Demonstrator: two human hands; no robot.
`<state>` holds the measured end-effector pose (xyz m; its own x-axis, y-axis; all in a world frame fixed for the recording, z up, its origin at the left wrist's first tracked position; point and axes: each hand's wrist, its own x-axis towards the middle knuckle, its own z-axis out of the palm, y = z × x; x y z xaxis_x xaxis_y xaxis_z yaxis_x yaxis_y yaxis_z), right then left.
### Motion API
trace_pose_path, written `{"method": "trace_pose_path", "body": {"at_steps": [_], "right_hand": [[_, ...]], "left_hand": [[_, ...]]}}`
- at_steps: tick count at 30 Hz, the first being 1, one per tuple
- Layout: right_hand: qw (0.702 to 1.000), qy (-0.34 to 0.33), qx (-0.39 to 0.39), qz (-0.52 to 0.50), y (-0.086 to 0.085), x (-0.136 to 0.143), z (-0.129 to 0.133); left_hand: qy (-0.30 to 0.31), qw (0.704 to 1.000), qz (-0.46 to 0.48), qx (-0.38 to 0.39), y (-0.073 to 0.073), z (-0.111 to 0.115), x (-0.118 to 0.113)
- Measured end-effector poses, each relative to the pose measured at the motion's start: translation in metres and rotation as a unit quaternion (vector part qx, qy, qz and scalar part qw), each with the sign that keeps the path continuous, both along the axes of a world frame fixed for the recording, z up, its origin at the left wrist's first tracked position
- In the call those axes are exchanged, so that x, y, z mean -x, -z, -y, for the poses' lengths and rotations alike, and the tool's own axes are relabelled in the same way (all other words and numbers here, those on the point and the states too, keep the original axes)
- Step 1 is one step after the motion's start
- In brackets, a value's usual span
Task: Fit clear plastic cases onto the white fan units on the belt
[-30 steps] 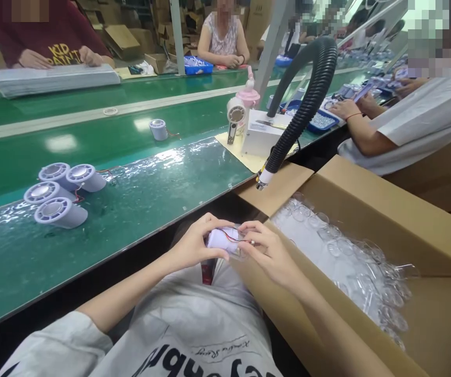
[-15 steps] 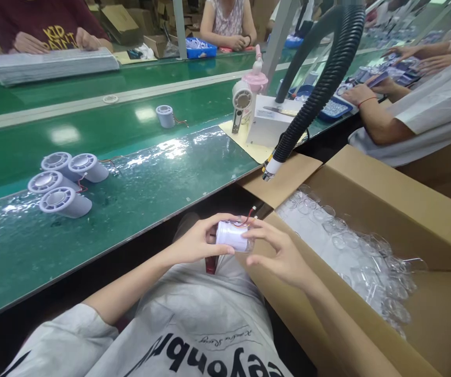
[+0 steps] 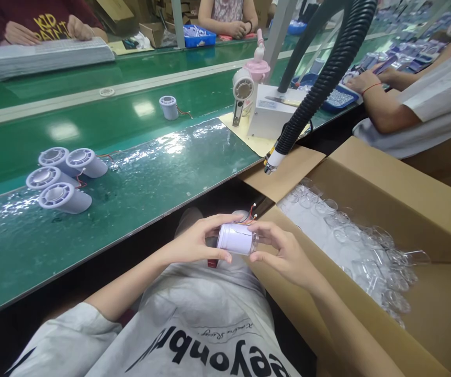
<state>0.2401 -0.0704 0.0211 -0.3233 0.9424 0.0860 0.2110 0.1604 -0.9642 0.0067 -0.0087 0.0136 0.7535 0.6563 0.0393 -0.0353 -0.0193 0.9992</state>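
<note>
A pale lilac cylinder lies sideways between my hands, above my lap. My left hand grips its wider, rimmed end with thumb below and fingers above. At the other end, the thumb and fingers of my right hand close around a clear plastic piece fitted there. Thin red and dark wires with small white connectors stick up from the cylinder's far side. Several similar cylinders with round grilles lie on the green bench at the left, and another cylinder stands farther back.
An open cardboard box of clear plastic pieces is at my right. A black ribbed hose arches over the bench edge beside a white unit. People sit opposite and at the right.
My right thumb and fingers have closed in on the clear piece at the cylinder's right end. The cylinder has turned slightly, showing more of its side. The whole view has shifted a little.
</note>
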Motion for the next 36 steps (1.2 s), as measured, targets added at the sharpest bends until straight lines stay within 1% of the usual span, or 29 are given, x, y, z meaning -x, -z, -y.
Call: {"method": "trace_pose_path", "body": {"at_steps": [6, 11, 16, 27, 36], "right_hand": [[0.997, 0.000, 0.068, -0.035, -0.006, -0.002, 0.003], [0.990, -0.004, 0.116, -0.079, -0.005, 0.000, 0.003], [0.982, 0.002, 0.154, -0.107, -0.002, 0.003, 0.002], [0.970, 0.022, 0.193, -0.149, 0.000, 0.007, 0.002], [0.946, 0.042, 0.271, -0.174, 0.006, 0.014, 0.002]], "left_hand": [[0.004, 0.999, -0.002, -0.046, 0.000, 0.001, 0.002], [0.000, 0.997, -0.006, -0.080, -0.003, 0.002, 0.003], [-0.001, 0.998, -0.011, -0.066, -0.005, 0.004, 0.004], [-0.003, 0.998, -0.006, -0.062, -0.003, 0.005, 0.003], [0.006, 0.998, 0.002, -0.068, -0.001, 0.006, 0.004]]}}
